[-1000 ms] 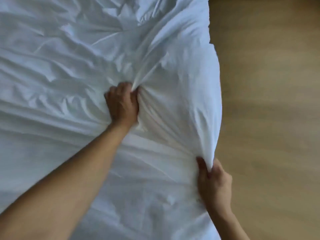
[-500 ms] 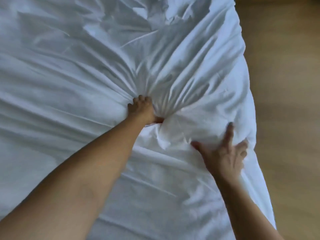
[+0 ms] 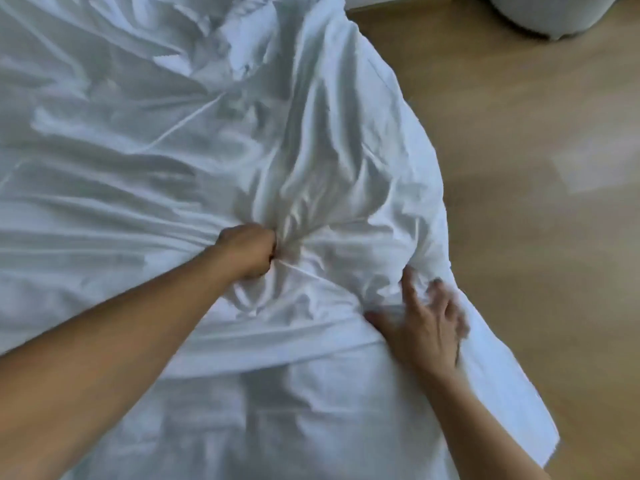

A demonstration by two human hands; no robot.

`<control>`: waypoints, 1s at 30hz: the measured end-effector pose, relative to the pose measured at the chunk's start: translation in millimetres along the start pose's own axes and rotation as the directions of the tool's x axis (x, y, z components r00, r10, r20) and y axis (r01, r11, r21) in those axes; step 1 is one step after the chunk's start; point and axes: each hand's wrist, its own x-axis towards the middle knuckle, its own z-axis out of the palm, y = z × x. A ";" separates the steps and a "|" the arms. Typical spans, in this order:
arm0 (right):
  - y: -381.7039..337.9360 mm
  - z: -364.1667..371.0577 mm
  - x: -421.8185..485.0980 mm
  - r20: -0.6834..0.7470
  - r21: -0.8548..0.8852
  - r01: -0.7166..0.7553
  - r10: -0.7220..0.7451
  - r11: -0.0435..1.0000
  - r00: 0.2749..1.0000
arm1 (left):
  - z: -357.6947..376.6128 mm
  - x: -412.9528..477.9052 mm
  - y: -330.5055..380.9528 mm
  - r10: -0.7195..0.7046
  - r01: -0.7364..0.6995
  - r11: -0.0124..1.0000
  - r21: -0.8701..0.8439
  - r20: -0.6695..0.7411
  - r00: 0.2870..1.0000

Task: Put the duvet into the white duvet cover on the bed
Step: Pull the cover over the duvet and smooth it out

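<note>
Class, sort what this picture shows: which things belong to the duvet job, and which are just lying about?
Job: white duvet cover; left hand, gripping a bunch of it; right hand, spread on it.
Lying about: wooden floor; pale rounded object, top right.

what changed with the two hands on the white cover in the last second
The right hand let go of the fold it was pinching at the edge of the duvet cover and now rests spread, fingers straight, on the fabric near that edge. The left hand stayed fisted round a bunch of fabric in the middle.
</note>
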 end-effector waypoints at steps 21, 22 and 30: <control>115.9 -28.8 5.1 0.470 0.258 -0.508 0.352 0.822 0.809 | -75.2 151.2 196.6 0.504 -0.418 0.651 0.634 0.050 0.862; 120.4 -28.1 4.7 0.473 0.270 -0.497 0.336 0.825 0.815 | -81.8 157.4 213.0 0.504 -0.454 0.654 0.605 0.100 0.858; 126.5 -62.2 -34.5 -0.048 0.481 -0.436 0.520 0.760 0.853 | -126.8 185.6 256.5 0.459 -0.616 0.625 0.479 0.413 0.787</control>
